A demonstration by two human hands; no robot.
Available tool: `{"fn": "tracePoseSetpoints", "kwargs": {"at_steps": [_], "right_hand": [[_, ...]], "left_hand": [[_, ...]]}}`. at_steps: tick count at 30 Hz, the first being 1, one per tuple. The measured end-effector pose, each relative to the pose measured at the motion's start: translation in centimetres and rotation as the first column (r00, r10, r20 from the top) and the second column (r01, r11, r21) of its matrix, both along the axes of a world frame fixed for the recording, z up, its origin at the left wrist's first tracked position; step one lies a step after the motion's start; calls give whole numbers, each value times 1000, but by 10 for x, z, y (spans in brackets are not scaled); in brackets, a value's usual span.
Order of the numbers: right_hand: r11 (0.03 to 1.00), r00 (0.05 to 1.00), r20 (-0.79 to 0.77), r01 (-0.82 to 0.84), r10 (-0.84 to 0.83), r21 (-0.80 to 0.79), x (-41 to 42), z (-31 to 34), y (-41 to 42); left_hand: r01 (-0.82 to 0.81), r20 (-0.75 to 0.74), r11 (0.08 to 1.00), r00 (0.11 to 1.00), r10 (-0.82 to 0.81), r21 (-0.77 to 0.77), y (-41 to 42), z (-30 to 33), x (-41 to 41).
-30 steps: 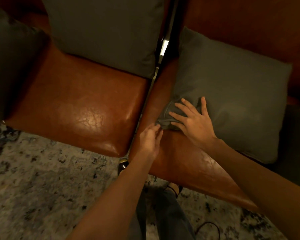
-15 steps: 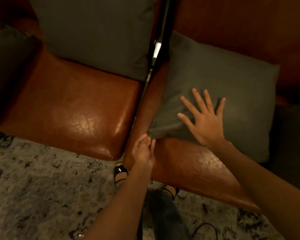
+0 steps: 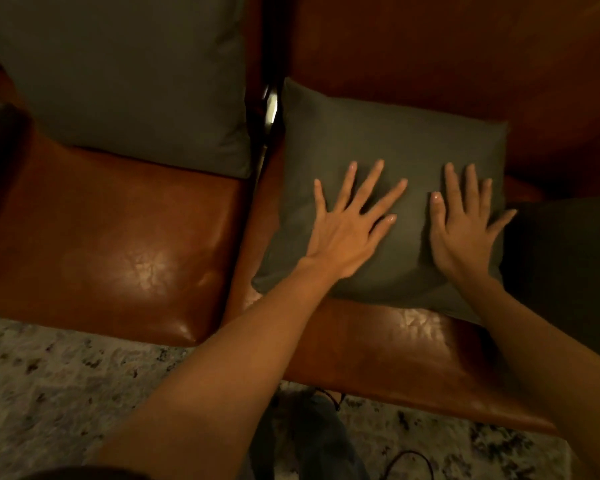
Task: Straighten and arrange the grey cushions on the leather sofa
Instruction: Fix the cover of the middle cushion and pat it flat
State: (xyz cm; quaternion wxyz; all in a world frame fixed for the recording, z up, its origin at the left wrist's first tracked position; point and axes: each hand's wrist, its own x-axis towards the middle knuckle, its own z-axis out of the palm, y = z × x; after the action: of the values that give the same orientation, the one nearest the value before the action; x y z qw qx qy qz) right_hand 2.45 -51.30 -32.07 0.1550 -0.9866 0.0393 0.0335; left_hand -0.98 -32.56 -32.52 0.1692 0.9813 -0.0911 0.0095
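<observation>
Both palms flat on a square grey fabric cushion (image 3: pixel 378 140)

Left hand (image 3: pixel 347 230) and right hand (image 3: pixel 465 230) press it, fingers straight and spread; it leans on the brown leather sofa (image 3: pixel 125 244), its right edge touching a darker cushion (image 3: pixel 565 265), bare seat leather in front.

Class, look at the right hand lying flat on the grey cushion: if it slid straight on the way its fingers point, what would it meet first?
Past the cushion's far edge, the right hand would probably meet the sofa's leather backrest first, though the depth there is hard to judge.
</observation>
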Motion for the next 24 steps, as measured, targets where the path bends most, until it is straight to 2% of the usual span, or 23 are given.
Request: {"fn": "tracePoseSetpoints", "kwargs": {"at_steps": [1,3,9,16,18,21,23,24], "right_hand": [[1000,1000,-2,-3,3,-11,2,-4,-2],[998,998,9,-54,54,-27,5,-11,-6],[997,996,55,-76,77,-21,5,-38,-4],[993,994,7,-110,110,-38,16,-54,-1],[991,992,-17,-128,127,-40,19,-49,1],[994,994,-26,-105,105,-2,26,-31,2],[993,993,22,-116,116,-8,32,-18,10],[989,988,44,-146,146,-6,38,-13,17]], "left_hand": [[42,-11,998,999,-41,49,1,-9,4],[23,-1,994,1000,-23,103,13,-28,9],[-13,28,995,1000,10,97,29,-60,10],[-30,-102,996,994,38,78,30,-68,17],[-88,-158,994,983,96,60,27,-59,20],[-326,-227,945,922,315,-11,11,-37,28],[-419,-196,908,892,407,-23,-5,-20,45],[-396,-136,918,911,390,-17,-14,-12,56]]}}
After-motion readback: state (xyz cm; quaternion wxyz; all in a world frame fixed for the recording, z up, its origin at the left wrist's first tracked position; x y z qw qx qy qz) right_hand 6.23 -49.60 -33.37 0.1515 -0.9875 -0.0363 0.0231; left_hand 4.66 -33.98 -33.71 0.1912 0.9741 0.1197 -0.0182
